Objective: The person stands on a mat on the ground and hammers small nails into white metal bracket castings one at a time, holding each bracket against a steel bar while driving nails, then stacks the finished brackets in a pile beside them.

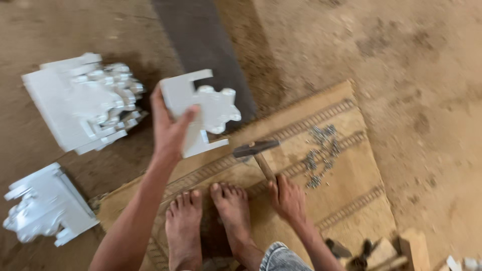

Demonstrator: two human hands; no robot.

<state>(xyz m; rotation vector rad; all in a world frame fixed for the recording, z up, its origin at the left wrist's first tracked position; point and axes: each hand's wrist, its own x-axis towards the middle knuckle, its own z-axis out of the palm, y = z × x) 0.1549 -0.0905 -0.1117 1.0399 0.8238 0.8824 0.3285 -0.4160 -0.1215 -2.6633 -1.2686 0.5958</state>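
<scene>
Down on a dusty earthen floor, a person is crouching with bare feet (211, 221) planted on a coarse woven mat (351, 200) of tan fibre with ribbed bands running across it. The left hand (168, 131) is lifting a white carved bracket (203, 111), a flat-backed piece with square prongs and rounded, scrolled lobes along one edge; the thumb is pressing across its smooth painted face while the other fingers are wrapping behind it, clamped on the piece, which is hanging in the air above the mat's upper edge. The right hand (287, 198) is gripping the wooden handle of a hammer (257, 152), fingers closed around the shaft, with the dark metal head pointing left, just below the bracket. A scatter of small grey nails (319, 155) is lying on the mat beside the hammer. Two more white carved pieces are sitting on the dirt to the left: a large stack (80, 103) and a smaller one (45, 206). Wooden offcuts (386, 251) are resting near the mat's lower right corner.
</scene>
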